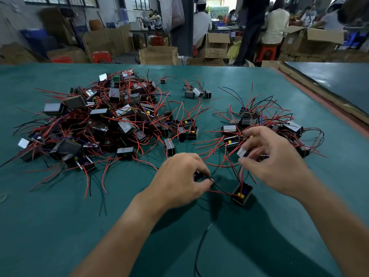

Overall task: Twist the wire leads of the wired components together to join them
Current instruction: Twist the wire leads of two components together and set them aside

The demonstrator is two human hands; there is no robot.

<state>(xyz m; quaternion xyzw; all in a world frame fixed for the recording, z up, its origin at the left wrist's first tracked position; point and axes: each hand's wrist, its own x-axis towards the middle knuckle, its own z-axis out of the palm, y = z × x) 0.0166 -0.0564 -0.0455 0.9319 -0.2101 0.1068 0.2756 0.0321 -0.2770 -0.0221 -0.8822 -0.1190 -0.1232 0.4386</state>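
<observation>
On the green-topped work table (60, 216), a large heap of black box-shaped components trailing red wire leads (95, 120) lies at left. My left hand (179, 180) pinches a thin black wire lead (221, 188) running to a black open-faced component with a yellow part (242, 193). My right hand (273, 162) grips a white-faced black component (242, 151) beside a smaller heap of wired components (259, 120).

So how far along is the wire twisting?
Done: hard to tell; the smaller heap on the right may be joined ones. In hand: the left hand pinches a black wire running to a part between the hands; the right hand holds a second part. Left: the big pile, most of the stock.
</observation>
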